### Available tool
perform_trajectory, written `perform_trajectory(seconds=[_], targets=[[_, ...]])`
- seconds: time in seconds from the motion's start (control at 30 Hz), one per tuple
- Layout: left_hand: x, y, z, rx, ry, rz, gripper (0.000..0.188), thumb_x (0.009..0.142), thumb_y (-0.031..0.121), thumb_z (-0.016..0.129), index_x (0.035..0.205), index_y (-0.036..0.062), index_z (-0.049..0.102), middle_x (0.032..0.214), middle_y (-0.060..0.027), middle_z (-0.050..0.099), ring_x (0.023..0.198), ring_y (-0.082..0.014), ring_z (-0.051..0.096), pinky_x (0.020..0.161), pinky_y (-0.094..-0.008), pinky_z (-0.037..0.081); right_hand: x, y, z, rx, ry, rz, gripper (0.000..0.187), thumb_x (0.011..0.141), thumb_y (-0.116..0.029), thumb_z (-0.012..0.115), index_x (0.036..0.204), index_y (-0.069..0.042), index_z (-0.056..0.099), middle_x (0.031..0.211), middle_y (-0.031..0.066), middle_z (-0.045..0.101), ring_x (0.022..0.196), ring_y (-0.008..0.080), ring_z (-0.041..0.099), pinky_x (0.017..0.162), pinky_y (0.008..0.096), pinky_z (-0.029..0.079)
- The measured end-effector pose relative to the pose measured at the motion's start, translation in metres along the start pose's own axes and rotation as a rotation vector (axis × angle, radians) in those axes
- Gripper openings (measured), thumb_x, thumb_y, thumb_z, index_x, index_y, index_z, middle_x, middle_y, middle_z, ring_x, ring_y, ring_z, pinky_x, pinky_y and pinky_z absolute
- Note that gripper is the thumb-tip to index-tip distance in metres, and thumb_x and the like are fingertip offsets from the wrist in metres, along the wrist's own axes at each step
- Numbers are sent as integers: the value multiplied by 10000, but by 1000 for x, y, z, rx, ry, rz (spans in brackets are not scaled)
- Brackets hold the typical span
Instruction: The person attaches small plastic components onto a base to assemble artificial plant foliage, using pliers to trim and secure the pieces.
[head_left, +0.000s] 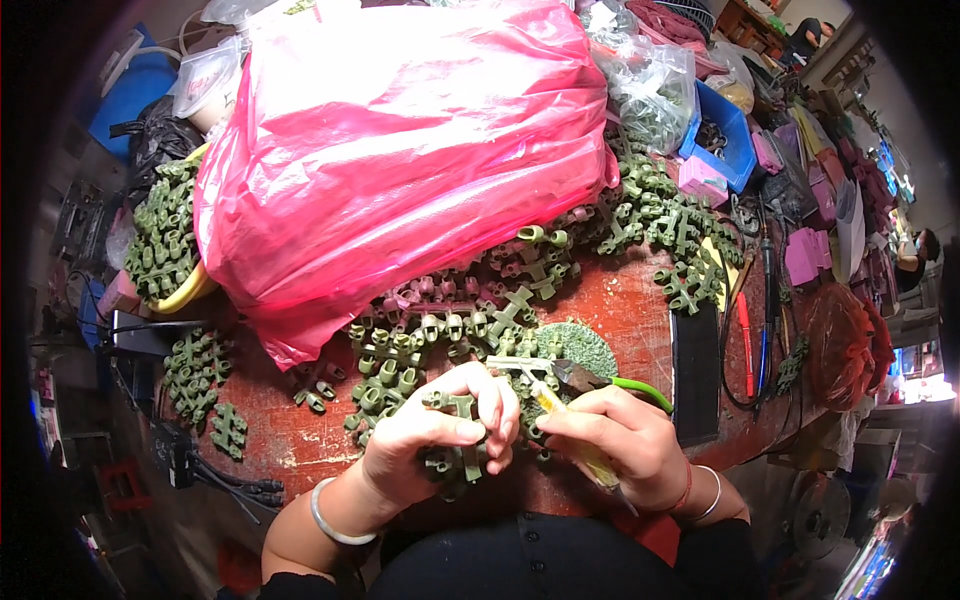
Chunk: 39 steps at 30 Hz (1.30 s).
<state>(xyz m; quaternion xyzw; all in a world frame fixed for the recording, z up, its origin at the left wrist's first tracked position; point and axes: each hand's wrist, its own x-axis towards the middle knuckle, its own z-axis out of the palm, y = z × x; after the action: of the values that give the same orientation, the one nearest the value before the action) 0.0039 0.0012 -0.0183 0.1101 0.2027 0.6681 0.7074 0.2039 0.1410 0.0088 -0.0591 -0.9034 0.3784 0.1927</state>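
My left hand [440, 428], wearing a bangle, is closed on a green branched moulded piece [462, 462] above the front of the table. Beside it, my right hand [625, 440] grips a slim tool with a yellow handle [597, 466]; its pale tip end points up and left, near the left fingers. What kind of tool it is, I cannot make out. Just beyond the right fingers are pliers [578, 377] with a bright green handle; whether the hand touches them is unclear. A round, speckled green pad [580, 345] lies behind, with more green pieces [385, 385] heaped left of it.
A large pink plastic bag [410, 150] covers the table's back. More green pieces [690, 225] pile up at right, near a blue bin [722, 135]. A black strip [695, 375], a red pen-like tool [745, 345] and cables lie at right. A yellow-rimmed basin [190, 290] stands left.
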Motion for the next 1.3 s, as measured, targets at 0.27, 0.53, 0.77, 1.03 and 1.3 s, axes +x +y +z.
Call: perform_trajectory(seconds=[0.27, 0.53, 0.77, 1.03, 1.3], targets=[[-3, 2, -1, 128, 4, -39, 335, 956, 306, 529, 792, 18, 577, 873, -139, 540, 753, -202, 531, 570, -306, 458, 2, 0, 0, -45, 27, -1, 330, 853, -24, 743, 1180, -30, 701, 967, 113, 653, 826, 265, 673, 716, 355, 540], [-3, 3, -2, 248, -23, 6, 410, 987, 281, 523, 655, 41, 521, 828, -120, 546, 759, -219, 564, 713, -332, 491, 1, 3, 9, -106, -109, -44, 368, 860, -151, 755, 1198, -46, 656, 1015, 113, 628, 908, 294, 642, 800, 387, 531], [-3, 3, 0, 247, 21, -27, 320, 974, 218, 591, 721, 31, 533, 820, -111, 560, 745, -204, 587, 737, -318, 476, 4, 1, 7, -137, -133, -42, 352, 855, -158, 758, 1169, -40, 651, 1057, 119, 611, 954, 302, 629, 832, 397, 522], [-2, 2, -1, 228, 47, -33, 268, 966, 205, 602, 775, 23, 555, 867, -107, 573, 768, -201, 593, 737, -323, 492, 1, 3, 9, -194, -79, -60, 276, 830, -94, 738, 1089, -27, 670, 958, 109, 584, 872, 288, 617, 753, 384, 522], [1, 2, 6, 384, 174, -26, 254, 961, 217, 575, 786, 49, 503, 810, -107, 531, 717, -217, 549, 702, -343, 477, 0, 3, 8, -207, -115, -88, 250, 848, -96, 676, 1089, -29, 669, 942, 100, 584, 836, 274, 621, 726, 369, 521]])
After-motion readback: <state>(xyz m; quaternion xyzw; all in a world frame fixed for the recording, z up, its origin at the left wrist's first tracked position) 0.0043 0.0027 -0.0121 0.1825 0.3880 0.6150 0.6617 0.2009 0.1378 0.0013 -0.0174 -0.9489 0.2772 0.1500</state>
